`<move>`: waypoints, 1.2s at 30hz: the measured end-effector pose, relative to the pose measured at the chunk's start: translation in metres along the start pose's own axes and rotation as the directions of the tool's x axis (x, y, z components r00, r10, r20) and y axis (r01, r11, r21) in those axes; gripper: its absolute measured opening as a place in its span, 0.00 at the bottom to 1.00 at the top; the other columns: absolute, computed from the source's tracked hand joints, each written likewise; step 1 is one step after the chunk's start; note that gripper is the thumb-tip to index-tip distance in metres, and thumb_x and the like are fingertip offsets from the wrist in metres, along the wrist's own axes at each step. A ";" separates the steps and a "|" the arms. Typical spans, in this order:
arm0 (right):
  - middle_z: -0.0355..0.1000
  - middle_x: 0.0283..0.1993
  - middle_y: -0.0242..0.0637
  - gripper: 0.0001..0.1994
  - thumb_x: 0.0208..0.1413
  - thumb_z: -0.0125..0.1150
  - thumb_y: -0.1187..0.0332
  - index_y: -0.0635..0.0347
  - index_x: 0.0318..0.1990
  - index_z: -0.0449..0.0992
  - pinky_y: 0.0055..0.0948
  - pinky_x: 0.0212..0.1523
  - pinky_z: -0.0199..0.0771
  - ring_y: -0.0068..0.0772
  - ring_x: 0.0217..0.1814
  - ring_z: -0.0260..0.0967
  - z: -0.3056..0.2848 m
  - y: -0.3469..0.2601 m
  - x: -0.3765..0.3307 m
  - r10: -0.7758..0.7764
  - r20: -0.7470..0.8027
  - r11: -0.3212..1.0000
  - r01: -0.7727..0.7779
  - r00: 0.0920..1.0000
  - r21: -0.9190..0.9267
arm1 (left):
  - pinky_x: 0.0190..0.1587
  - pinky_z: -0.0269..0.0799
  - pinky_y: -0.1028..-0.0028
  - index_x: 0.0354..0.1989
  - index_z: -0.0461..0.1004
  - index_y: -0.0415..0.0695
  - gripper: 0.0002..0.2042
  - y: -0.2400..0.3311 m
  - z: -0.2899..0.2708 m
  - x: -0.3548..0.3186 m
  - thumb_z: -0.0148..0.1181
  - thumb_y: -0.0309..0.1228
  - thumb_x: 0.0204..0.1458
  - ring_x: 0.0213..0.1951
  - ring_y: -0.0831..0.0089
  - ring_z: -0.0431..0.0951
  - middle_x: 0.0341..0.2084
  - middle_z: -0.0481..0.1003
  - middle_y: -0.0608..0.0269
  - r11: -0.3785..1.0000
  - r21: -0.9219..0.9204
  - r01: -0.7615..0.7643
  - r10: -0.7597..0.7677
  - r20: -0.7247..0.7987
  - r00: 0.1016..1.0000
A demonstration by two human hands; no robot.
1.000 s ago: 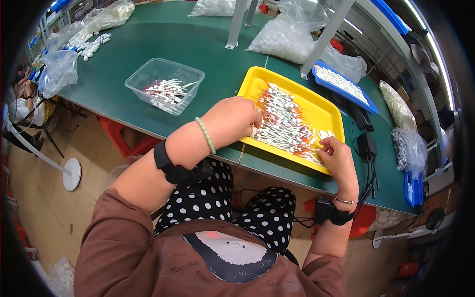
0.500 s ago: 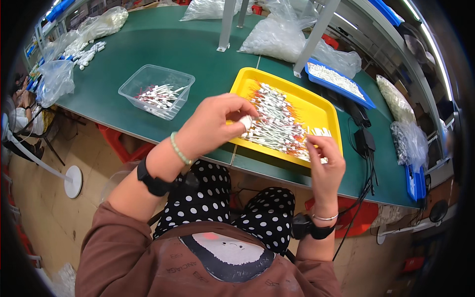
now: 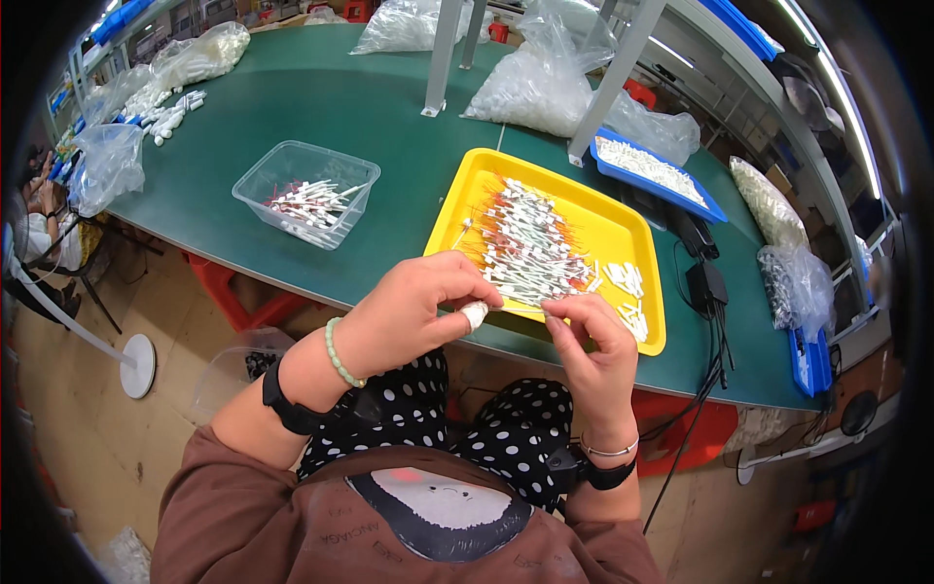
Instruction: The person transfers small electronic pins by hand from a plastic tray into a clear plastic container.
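Green table (image 3: 292, 83). L hand (image 3: 420, 304), R hand (image 3: 598, 355) pinch thin white stick (image 3: 522, 310) betw. them; prob. v. light, easily bent; best held nr. ends.

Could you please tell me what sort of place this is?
It is probably a factory or workshop for small hand assembly. A long green worktable carries a yellow tray crowded with small white pieces, a blue tray heaped with more white pieces, and bulging plastic bags.
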State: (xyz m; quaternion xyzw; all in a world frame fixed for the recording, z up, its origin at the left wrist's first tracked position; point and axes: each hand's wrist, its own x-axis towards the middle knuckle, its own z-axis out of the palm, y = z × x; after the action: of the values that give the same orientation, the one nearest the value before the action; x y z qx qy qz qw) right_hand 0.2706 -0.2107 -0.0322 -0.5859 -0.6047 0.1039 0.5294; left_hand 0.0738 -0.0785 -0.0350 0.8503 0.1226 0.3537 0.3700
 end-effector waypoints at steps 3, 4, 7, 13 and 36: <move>0.75 0.35 0.33 0.07 0.54 0.64 0.81 0.65 0.40 0.81 0.18 0.32 0.67 0.20 0.32 0.69 -0.004 0.007 0.003 -0.218 0.065 0.954 0.227 0.974 -0.194 | 0.41 0.74 0.71 0.40 0.81 0.41 0.09 0.000 -0.002 0.000 0.63 0.22 0.50 0.36 0.66 0.78 0.34 0.78 0.61 0.998 0.050 -0.048 0.046 0.057 0.997; 0.75 0.35 0.35 0.07 0.54 0.65 0.81 0.64 0.40 0.80 0.20 0.32 0.70 0.24 0.32 0.71 -0.004 0.008 0.004 -0.353 0.129 0.874 0.376 0.927 -0.308 | 0.42 0.74 0.72 0.41 0.81 0.40 0.09 0.002 -0.002 0.001 0.63 0.22 0.51 0.37 0.69 0.79 0.34 0.78 0.61 0.998 0.051 -0.033 0.030 0.062 0.998; 0.75 0.33 0.35 0.06 0.54 0.65 0.81 0.63 0.39 0.81 0.21 0.32 0.70 0.24 0.31 0.71 0.007 -0.006 -0.002 -0.068 0.038 0.998 0.068 0.997 -0.018 | 0.44 0.75 0.75 0.44 0.79 0.38 0.10 0.011 0.004 0.000 0.63 0.21 0.53 0.40 0.75 0.79 0.35 0.79 0.63 0.981 -0.154 0.122 -0.117 0.039 0.992; 0.77 0.34 0.31 0.09 0.51 0.69 0.80 0.63 0.40 0.79 0.21 0.30 0.68 0.19 0.30 0.70 0.022 0.006 -0.007 -0.275 -0.101 0.947 0.252 0.956 -0.200 | 0.47 0.77 0.78 0.48 0.77 0.36 0.12 0.003 0.016 -0.005 0.63 0.22 0.55 0.40 0.82 0.79 0.36 0.79 0.65 0.806 -0.510 0.300 -0.323 0.046 0.945; 0.77 0.33 0.50 0.08 0.45 0.70 0.73 0.67 0.34 0.82 0.36 0.40 0.76 0.45 0.36 0.77 -0.082 0.061 0.040 0.351 0.130 0.737 -0.189 0.927 -0.649 | 0.50 0.72 0.70 0.43 0.80 0.40 0.12 -0.065 -0.145 0.001 0.58 0.21 0.50 0.47 0.64 0.77 0.42 0.78 0.55 0.738 0.572 0.357 -0.165 -0.359 0.919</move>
State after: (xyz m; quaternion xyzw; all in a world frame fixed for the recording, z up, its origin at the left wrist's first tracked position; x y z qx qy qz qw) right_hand 0.3796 -0.2001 -0.0229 -0.7926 -0.5724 0.0446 0.2052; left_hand -0.0222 0.0457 -0.0122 0.8382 0.4043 0.3547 0.0904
